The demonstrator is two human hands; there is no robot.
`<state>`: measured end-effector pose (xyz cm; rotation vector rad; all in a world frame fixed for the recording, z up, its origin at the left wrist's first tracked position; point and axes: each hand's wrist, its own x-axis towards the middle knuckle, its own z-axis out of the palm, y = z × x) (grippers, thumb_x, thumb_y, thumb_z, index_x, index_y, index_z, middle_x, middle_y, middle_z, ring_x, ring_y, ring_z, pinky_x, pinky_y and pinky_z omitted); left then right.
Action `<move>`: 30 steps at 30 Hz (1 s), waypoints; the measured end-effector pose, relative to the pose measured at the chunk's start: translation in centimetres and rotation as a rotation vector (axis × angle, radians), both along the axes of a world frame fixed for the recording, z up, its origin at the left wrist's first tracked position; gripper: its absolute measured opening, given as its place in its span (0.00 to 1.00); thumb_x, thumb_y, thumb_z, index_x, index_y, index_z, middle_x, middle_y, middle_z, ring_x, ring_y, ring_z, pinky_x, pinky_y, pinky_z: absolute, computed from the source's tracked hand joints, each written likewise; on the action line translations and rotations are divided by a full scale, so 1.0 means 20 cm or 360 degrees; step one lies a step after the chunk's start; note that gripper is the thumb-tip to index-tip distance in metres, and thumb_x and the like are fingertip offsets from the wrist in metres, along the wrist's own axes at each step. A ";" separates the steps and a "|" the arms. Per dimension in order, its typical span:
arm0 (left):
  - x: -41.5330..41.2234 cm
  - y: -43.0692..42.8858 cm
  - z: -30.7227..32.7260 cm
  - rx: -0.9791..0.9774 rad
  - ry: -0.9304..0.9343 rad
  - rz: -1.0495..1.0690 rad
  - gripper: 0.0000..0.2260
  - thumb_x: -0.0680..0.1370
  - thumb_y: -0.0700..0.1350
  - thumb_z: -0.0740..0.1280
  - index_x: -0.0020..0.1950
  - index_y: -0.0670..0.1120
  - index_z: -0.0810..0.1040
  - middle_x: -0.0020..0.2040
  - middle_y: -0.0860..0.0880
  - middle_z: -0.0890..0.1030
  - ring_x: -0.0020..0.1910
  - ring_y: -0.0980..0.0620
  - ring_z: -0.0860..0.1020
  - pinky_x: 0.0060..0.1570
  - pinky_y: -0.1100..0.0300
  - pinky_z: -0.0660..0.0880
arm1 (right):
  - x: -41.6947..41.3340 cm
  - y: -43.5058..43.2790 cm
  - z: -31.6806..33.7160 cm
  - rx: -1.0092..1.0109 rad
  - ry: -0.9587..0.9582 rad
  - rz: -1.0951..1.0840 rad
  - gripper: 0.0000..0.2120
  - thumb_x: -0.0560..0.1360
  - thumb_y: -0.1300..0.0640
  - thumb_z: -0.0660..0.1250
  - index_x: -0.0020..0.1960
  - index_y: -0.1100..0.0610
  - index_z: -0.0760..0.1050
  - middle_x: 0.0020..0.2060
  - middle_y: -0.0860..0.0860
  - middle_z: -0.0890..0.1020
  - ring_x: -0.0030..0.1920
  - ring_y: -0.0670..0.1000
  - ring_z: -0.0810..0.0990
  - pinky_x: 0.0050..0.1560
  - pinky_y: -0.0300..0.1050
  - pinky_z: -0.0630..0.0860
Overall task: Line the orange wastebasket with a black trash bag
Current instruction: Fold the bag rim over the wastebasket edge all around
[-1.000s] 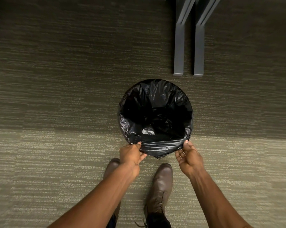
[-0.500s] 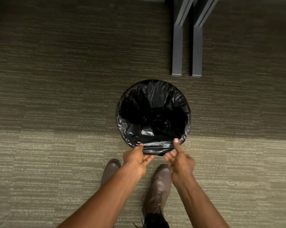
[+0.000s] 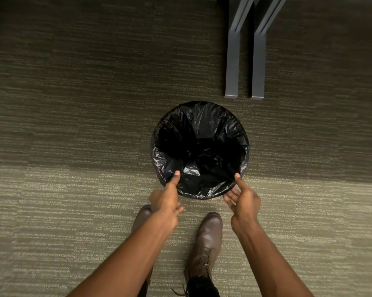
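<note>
The wastebasket stands on the carpet just ahead of my feet. The black trash bag (image 3: 202,144) lines it and is folded over the whole rim, so no orange shows. My left hand (image 3: 167,200) is at the near-left rim, thumb laid on the bag inside the edge and fingers curled below it outside. At the near-right rim, my right hand (image 3: 243,200) has its thumb over the bag's edge and its fingers spread against the outer fold. The left hand is slightly blurred.
Two grey metal furniture legs (image 3: 232,61) rest on the carpet just behind the basket to the right. My brown boots (image 3: 206,243) stand right in front of the basket. Striped carpet (image 3: 73,125) lies all around.
My hands closed in to the middle of the near rim, then slid apart again along it, thumbs now hooked over the bag's edge. The near fold of the bag sits lower on the rim.
</note>
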<state>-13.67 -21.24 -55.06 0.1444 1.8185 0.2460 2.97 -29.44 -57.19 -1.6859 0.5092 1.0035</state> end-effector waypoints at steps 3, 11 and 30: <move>-0.04 0.05 -0.03 0.0243 0.0279 -0.0051 0.27 0.76 0.57 0.79 0.61 0.36 0.79 0.48 0.41 0.85 0.49 0.38 0.88 0.40 0.56 0.78 | 0.06 0.04 -0.01 0.0041 -0.0173 0.0130 0.21 0.76 0.57 0.80 0.65 0.59 0.76 0.39 0.49 0.85 0.37 0.47 0.83 0.51 0.50 0.81; -0.06 0.15 -0.10 0.0296 0.0096 -0.0145 0.06 0.85 0.39 0.68 0.48 0.42 0.80 0.40 0.52 0.78 0.38 0.50 0.77 0.39 0.56 0.78 | 0.10 0.17 -0.08 -0.0130 -0.0368 0.0454 0.12 0.80 0.67 0.73 0.60 0.56 0.79 0.52 0.52 0.89 0.55 0.52 0.88 0.70 0.59 0.81; -0.10 0.13 -0.14 0.0556 0.0161 -0.0398 0.11 0.85 0.43 0.69 0.67 0.43 0.75 0.62 0.46 0.86 0.57 0.47 0.85 0.52 0.62 0.78 | 0.45 0.40 -0.08 -0.0016 -0.0424 0.1041 0.26 0.72 0.48 0.81 0.66 0.54 0.79 0.57 0.50 0.89 0.54 0.50 0.90 0.62 0.53 0.85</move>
